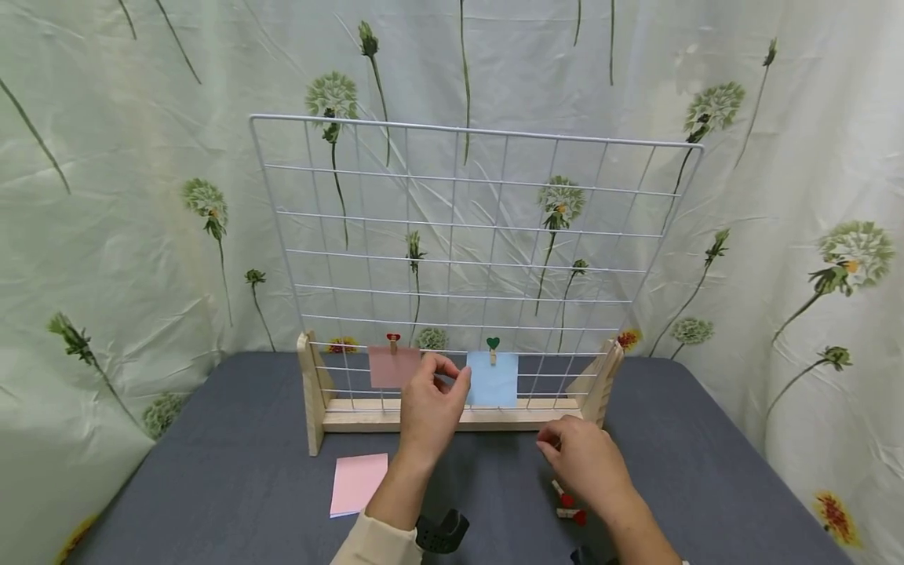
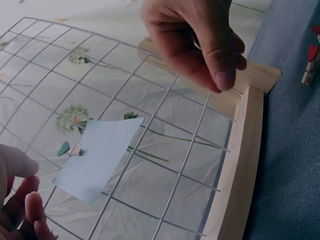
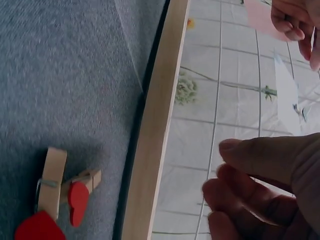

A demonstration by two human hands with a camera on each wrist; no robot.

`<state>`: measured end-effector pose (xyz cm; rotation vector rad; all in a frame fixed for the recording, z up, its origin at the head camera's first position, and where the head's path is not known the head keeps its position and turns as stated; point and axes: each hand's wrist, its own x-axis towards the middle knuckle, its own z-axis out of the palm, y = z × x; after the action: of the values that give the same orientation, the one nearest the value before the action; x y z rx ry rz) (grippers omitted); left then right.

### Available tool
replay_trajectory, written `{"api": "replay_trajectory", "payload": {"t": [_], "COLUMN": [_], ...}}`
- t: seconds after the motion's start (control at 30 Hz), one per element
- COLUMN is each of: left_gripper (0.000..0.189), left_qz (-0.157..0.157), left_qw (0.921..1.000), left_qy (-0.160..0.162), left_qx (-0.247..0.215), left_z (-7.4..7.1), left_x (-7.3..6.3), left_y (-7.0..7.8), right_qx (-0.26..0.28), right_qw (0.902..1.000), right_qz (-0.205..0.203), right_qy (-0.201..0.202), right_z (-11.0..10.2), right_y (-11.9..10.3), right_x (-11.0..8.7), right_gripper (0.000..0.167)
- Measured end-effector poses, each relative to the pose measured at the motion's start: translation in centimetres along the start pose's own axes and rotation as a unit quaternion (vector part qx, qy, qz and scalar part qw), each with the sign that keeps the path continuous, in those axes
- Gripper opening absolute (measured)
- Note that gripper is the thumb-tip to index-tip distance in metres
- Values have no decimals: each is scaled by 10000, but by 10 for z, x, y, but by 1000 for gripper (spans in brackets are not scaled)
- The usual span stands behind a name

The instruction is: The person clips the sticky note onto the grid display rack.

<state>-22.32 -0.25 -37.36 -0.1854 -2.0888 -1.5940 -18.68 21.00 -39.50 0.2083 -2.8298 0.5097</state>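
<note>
A light blue paper square [image 1: 492, 380] hangs on a white wire grid [image 1: 452, 259], held by a small wooden clothespin with a green heart [image 1: 493, 345]. To its left, a pink paper square [image 1: 388, 367] hangs from a clothespin with a red heart [image 1: 393, 339]. My left hand [image 1: 434, 408] is raised between the two papers, fingers loosely bent and holding nothing; it overlaps the pink paper's right edge. Lower, before the grid's right end, my right hand [image 1: 586, 463] hovers with relaxed, bent fingers and nothing between thumb and fingertips [image 3: 231, 145].
Two red-heart clothespins [image 3: 50, 185] lie on the dark grey table beneath the right hand. A stack of pink paper squares [image 1: 359, 480] lies left of the left forearm. Wooden feet [image 1: 311, 396] and a wooden bar [image 1: 360, 422] support the grid; a flower-patterned curtain [image 1: 127, 235] hangs behind.
</note>
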Motion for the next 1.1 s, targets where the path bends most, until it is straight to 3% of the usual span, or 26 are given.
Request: {"api": "replay_trajectory", "payload": {"t": [0.4,0.63,0.83,1.0,1.1], "left_gripper": [13,13,15,18,22], "left_qz": [135,549,860,884,947], "left_qw": [9941,9830,9595,9276,9096], "left_qy": [-721,-1194,-1913,-2723,-2965], "left_qx": [797,1283,1882,2399,2752], "left_z": [-7,-12,-26,-50,-68], "left_x": [-10,-19,-26,-30,-31], "left_y": [-5,-15,-33,-47,-51], "right_qx": [-95,-34,-68,-31,32], "right_qw": [9971,9938,9875,9782,9764], "right_qz": [246,276,430,542,533], "right_qy": [-719,-1074,-1512,-2002,-2092], "right_z": [-5,-2,0,2,4], "right_y": [10,18,18,18,19], "right_x": [4,1,2,2,1], "right_gripper": [9,14,19,22,22]}}
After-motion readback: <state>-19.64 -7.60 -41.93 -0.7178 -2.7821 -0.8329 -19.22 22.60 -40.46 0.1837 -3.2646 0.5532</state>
